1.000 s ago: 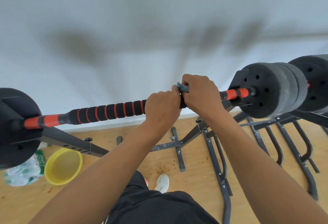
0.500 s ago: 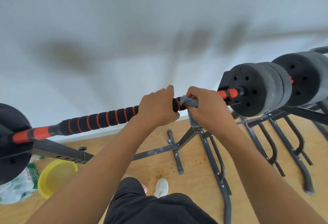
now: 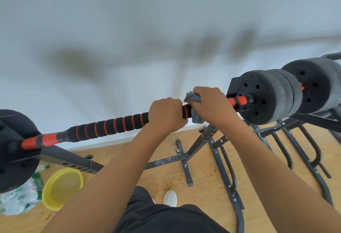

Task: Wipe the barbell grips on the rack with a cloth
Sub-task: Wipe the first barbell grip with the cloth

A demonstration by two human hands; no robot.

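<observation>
A barbell lies across a dark metal rack, running from about 8 o'clock in the view up toward 2 o'clock. Its middle is covered in a black foam grip with orange rings, and bare orange sleeves show at each end next to the black weight plates.

The left hand is clenched around the foam grip from above, fingers curled over the bar and knuckles toward the camera. Just to its right, at roughly 3 o'clock from it, the right hand grasps a blue-grey cloth wrapped around the bar; the cloth bunches out above the thumb side and hangs a little below the bar (the part under the palm is hidden). A short stretch of black foam with one orange ring shows between the two hands, so they are close but apart.

A second set of dark plates sits behind the first at 2 o'clock. Below, on the wooden floor, a yellow bowl rests at 8 o'clock beside a white and green plastic bag. At 6 o'clock a white shoe shows just beyond the person's black shorts. A white wall fills the upper half.
</observation>
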